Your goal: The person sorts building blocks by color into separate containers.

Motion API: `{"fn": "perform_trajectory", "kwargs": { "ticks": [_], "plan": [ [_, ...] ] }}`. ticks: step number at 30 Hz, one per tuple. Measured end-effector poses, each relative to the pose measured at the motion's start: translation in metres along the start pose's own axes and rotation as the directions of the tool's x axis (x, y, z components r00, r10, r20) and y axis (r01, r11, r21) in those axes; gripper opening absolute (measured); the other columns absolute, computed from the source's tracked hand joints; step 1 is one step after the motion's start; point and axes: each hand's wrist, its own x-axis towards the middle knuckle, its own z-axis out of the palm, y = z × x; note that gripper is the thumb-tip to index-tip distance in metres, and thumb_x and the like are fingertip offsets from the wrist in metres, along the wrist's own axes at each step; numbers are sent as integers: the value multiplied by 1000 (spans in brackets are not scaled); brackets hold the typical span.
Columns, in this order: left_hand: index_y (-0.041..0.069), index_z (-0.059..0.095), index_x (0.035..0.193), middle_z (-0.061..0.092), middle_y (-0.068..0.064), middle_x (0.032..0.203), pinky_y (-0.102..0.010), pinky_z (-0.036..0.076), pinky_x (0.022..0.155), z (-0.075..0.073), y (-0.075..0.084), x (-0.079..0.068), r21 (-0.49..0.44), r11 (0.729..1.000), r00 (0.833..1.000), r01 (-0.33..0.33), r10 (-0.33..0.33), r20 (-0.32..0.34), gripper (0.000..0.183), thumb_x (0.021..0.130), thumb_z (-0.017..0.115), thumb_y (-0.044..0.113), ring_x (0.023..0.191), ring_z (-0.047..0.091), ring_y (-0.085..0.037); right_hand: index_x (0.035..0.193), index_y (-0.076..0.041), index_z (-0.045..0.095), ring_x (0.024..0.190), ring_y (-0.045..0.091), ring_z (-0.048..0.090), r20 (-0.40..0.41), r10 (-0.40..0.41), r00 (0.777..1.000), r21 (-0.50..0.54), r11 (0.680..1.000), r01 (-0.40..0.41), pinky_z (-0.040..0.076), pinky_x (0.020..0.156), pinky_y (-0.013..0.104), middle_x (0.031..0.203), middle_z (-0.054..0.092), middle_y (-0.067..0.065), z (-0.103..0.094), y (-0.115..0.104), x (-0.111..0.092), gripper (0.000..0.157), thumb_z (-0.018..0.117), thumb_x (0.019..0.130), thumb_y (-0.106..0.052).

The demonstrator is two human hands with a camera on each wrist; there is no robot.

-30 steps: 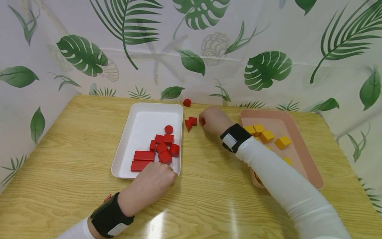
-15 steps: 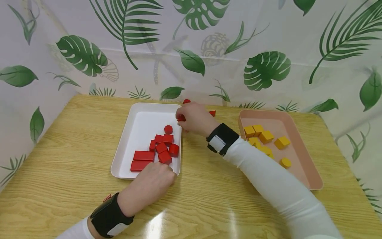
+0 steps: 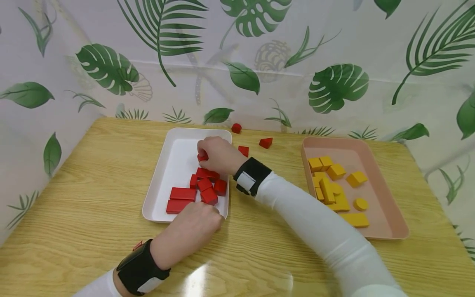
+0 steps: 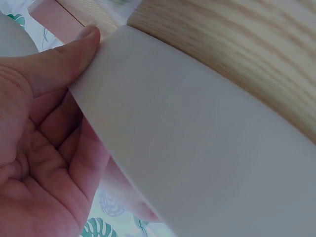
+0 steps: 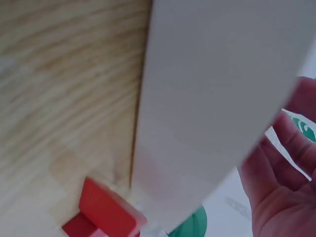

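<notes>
My left hand (image 3: 193, 227) grips the near rim of a white tray (image 3: 156, 194), thumb against the outer wall and fingers curled at the inner side in the left wrist view. Over the tray's right part, my right hand (image 3: 220, 156) pinches a small red block (image 3: 202, 157), most of its shape covered by the fingers. Below that hand, several red blocks (image 3: 204, 183) lie in the tray, beside two long red blocks (image 3: 183, 193). To the right of the tray are a red block (image 3: 243, 151), a red wedge (image 3: 265, 142) and a red round block (image 3: 236, 128).
A pink tray (image 3: 386, 198) with several yellow blocks (image 3: 335, 172) stands on the right of the wooden table (image 3: 89, 185). A leaf-patterned cloth (image 3: 282, 95) hangs along the table's back edge. In the right wrist view, the white tray's wall (image 5: 212, 89) fills the middle.
My right hand has moved left from the loose blocks on the table, across the tray's rim and over the tray, carrying a red block. The left hand keeps its grip on the tray.
</notes>
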Motion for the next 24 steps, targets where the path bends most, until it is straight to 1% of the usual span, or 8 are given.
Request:
{"fn": "perform_trajectory", "kwargs": {
  "ticks": [4, 6, 14, 20, 24],
  "plan": [
    [17, 62, 63, 36, 8, 50, -22, 30, 42, -1, 1, 1, 8, 1000, 1000, -4, 4, -7, 18, 75, 60, 4, 45, 35, -9, 88, -20, 52, 78, 11, 48, 49, 1, 999, 1, 1000, -1, 41, 64, 17, 84, 52, -4, 5, 0, 3, 15, 65, 82, -23],
    [17, 62, 63, 36, 8, 50, -22, 30, 42, -1, 1, 2, 10, 1000, 1000, -7, 7, -10, 19, 75, 59, 4, 46, 35, -9, 89, -20, 52, 78, 12, 48, 60, 2, 998, 3, 1000, -2, 41, 64, 17, 84, 52, -3, 6, 0, 3, 14, 65, 82, -22],
    [19, 64, 63, 39, 8, 51, -22, 31, 42, -2, 1, 2, 10, 1000, 1000, -11, 11, -13, 20, 76, 59, 4, 46, 36, -9, 88, -20, 53, 78, 11, 48, 51, -26, 998, 5, 1000, 25, 41, 65, 17, 84, 51, -4, 8, 3, 2, 12, 64, 83, -23],
    [17, 66, 68, 40, 8, 51, -20, 31, 43, -2, 1, 2, -11, 1000, 1000, 1, -1, 5, 13, 77, 63, 8, 46, 36, -9, 96, -20, 58, 81, 11, 48, 45, -21, 999, 4, 1000, 21, 41, 66, 16, 91, 52, -4, -2, 10, 0, 14, 62, 84, -26],
    [16, 65, 67, 40, 8, 50, -21, 31, 42, -2, 1, 1, -18, 1000, 1000, 9, -9, 7, 13, 76, 63, 8, 45, 36, -9, 100, -17, 60, 84, 12, 47, 23, -1, 1000, 5, 1000, 1, 41, 68, 19, 96, 53, -4, -14, 25, -4, 16, 59, 84, -19]
  ]
}}
